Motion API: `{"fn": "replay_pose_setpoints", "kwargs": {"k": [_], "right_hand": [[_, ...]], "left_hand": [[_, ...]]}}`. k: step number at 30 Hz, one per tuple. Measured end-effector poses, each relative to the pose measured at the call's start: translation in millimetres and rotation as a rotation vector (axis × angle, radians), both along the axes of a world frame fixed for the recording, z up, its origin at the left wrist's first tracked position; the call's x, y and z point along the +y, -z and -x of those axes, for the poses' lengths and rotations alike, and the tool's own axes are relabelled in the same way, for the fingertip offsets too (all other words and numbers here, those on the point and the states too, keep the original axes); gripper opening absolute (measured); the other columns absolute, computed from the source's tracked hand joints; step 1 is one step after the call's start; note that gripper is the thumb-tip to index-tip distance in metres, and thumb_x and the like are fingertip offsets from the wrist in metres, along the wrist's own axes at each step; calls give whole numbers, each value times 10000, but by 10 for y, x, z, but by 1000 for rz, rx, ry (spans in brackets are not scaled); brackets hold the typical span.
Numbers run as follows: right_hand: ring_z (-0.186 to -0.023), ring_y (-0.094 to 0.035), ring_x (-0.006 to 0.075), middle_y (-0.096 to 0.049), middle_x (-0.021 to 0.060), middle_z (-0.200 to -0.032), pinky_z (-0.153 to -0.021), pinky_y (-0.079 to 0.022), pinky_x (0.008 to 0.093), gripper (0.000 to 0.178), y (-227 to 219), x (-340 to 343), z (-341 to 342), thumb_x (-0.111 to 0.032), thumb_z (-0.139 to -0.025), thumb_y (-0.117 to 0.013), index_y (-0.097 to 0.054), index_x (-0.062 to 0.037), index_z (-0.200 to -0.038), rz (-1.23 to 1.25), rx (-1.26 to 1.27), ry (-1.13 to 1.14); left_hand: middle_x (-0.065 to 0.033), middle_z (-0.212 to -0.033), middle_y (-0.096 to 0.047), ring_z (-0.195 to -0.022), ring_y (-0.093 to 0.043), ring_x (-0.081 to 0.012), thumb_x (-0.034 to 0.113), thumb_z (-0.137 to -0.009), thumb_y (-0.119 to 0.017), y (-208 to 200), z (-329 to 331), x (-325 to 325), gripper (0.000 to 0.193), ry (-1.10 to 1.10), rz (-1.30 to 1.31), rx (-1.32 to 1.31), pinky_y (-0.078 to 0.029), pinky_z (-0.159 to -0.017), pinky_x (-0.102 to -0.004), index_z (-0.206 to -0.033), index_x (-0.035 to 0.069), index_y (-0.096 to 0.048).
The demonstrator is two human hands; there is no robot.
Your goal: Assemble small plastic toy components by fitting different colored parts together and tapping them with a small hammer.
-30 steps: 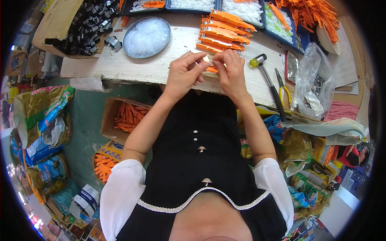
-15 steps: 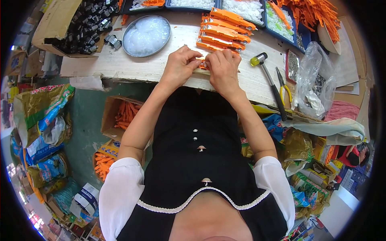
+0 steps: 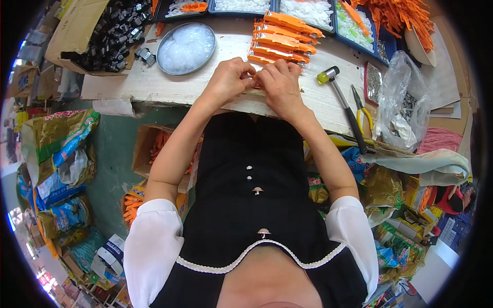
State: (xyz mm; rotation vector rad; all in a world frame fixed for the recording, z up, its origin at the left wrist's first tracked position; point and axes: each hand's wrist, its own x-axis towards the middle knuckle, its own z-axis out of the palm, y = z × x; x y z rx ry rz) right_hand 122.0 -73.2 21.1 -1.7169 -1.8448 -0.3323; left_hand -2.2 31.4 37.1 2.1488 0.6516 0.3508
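At the front edge of the white worktable, my left hand and my right hand meet with bent, closed fingers. Both grip a small orange plastic part, mostly covered by the fingertips. Just beyond my hands lies a stack of orange plastic pieces with metal ends. A round metal dish of whitish, translucent gel sits left of the stack. To the right of my right hand rest a hammer with a yellow-and-black head and a pair of yellow-handled pliers.
Trays of white plastic parts line the table's back. A cardboard box of black parts stands at the left, loose orange pieces at the far right. A clear plastic bag lies near the pliers. Boxes of orange parts stand below the table.
My right hand has shifted slightly left and its fingers now cover more of the orange part. The left hand stays nearly in place.
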Motion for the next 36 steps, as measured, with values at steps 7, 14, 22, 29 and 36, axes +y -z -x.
{"fn": "replay_pose_setpoints", "kwargs": {"k": [7,14,22,29,36], "right_hand": [[-817,-455,214,-506,38,-790,-757,-289,366,154,1,-10,8,-22,-648,-574,-515,-79,-779,31,-16,22],[-806,-454,213,-502,38,-772,-742,-292,365,129,49,0,41,-40,-665,-571,-511,-85,-770,8,9,62],[-798,-464,204,-511,29,-769,-734,-294,355,93,40,8,58,-71,-704,-594,-538,-85,-777,7,-8,55],[-750,-504,180,-557,42,-765,-704,-356,301,63,-121,-133,-314,-66,-751,-604,-586,-54,-810,-28,413,89],[-744,-495,94,-546,37,-820,-669,-389,199,62,-288,-615,-694,5,-794,-564,-581,3,-854,-100,765,212]], "left_hand": [[-4,-677,-464,-533,-449,-72,27,-703,-678,55,5,25,156,12,3,-38,-404,-415,-225,-854,24,-642],[2,-680,-458,-535,-445,-63,27,-706,-678,32,22,8,150,-5,122,-27,-402,-413,-213,-849,12,-638],[-3,-677,-466,-520,-458,-67,48,-705,-683,24,20,20,166,3,79,-16,-405,-397,-217,-857,7,-628],[-43,-589,-505,-469,-498,-103,108,-704,-688,-173,-136,51,171,31,35,199,-407,-375,-241,-810,1,-605],[-110,-630,-589,-513,-562,-164,104,-702,-678,-370,-247,117,184,201,-118,352,-445,-437,-298,-804,-29,-602]]}}
